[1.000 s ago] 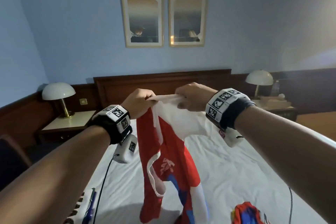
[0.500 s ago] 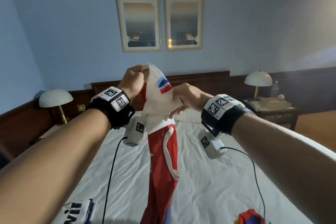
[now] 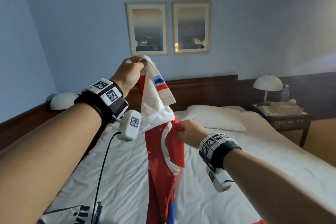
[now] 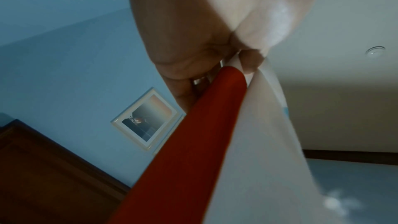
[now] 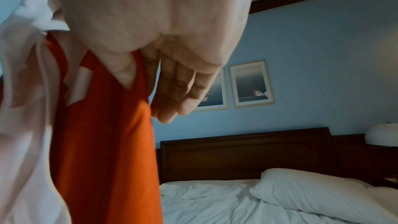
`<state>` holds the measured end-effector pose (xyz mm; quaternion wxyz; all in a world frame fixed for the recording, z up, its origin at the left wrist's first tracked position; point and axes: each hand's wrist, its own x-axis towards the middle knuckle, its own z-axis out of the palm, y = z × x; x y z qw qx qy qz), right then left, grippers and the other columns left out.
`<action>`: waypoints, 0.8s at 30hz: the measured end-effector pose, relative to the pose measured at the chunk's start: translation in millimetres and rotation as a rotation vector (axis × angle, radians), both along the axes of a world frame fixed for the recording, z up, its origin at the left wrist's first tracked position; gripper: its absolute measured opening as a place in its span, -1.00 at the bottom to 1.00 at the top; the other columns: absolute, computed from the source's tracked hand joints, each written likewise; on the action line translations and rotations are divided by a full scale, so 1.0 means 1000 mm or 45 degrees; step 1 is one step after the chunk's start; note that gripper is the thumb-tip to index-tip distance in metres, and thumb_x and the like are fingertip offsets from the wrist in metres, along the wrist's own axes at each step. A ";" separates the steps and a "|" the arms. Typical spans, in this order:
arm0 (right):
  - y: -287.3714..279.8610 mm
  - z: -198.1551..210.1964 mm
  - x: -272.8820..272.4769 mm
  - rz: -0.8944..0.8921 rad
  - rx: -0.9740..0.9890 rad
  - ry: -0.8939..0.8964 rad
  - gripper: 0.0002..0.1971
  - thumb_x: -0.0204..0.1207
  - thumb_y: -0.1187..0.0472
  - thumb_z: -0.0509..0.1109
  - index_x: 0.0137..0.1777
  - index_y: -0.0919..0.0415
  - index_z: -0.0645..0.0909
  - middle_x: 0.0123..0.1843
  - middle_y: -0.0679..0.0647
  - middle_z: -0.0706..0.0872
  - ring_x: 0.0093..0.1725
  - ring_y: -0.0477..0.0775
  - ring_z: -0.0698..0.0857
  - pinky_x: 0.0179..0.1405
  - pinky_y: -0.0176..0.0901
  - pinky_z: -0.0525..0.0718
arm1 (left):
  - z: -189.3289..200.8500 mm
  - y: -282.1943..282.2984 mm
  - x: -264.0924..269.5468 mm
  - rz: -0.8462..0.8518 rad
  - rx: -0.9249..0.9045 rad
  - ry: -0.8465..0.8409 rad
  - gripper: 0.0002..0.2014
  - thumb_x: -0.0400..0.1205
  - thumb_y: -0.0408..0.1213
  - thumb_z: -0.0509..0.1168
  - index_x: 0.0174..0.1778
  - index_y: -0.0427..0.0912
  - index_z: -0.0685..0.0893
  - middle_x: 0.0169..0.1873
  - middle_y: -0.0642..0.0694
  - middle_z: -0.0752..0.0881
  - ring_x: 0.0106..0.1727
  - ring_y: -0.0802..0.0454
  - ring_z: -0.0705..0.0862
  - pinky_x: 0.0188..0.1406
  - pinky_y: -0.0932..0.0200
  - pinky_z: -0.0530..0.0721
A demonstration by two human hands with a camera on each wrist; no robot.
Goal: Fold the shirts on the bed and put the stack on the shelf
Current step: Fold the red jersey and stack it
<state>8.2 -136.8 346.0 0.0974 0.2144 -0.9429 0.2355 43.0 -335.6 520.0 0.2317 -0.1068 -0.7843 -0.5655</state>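
The bed, made up in rumpled white sheets, fills the lower part of the head view, with a dark wooden headboard behind it and a white pillow lying at its head on the right. Above the mattress hangs a red, white and blue shirt, dangling in a long bunch with its lower end running out of the bottom of the view. The left hand is raised high and its fingers are closed round the white upper edge of the shirt. The right hand sits lower, against the shirt's right side; from the wrist view its thumb seems to press red cloth against the nearly straight fingers, though blur makes the grip hard to judge. At the lower left corner a second shirt, white with black lettering, lies on the bed. Two framed pictures hang on the blue wall, and a domed lamp stands on the bedside desk at right
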 end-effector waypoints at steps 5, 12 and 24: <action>0.021 0.016 -0.007 -0.226 -0.073 0.041 -0.86 0.47 0.26 0.31 -0.32 0.18 0.51 -0.33 0.13 0.60 -0.31 0.17 0.49 -0.42 -0.18 0.31 | -0.009 -0.030 -0.007 0.053 -0.014 -0.007 -0.73 0.76 -0.29 0.15 -0.08 -0.09 0.77 -0.16 -0.13 0.76 -0.09 -0.11 0.71 0.01 -0.03 0.69; 0.014 0.049 -0.019 -0.117 -0.462 -0.120 -0.59 0.45 0.51 0.13 -0.28 -0.02 0.62 -0.35 0.02 0.65 -0.38 0.02 0.58 -0.42 -0.17 0.52 | -0.052 -0.078 -0.018 0.171 -1.033 -0.265 -0.70 0.47 -0.48 0.19 -0.16 -0.12 0.81 -0.24 -0.07 0.81 -0.20 -0.03 0.70 -0.17 0.14 0.62; -0.024 0.090 0.012 0.185 -0.052 0.172 -0.74 0.48 0.37 0.26 -0.10 0.14 0.77 -0.21 -0.06 0.71 -0.14 -0.05 0.64 -0.17 -0.37 0.44 | -0.134 0.015 -0.005 -0.228 -0.492 -0.324 -0.82 0.63 -0.22 0.47 -0.14 -0.29 0.78 -0.37 -0.20 0.77 -0.35 0.07 0.69 -0.35 0.21 0.62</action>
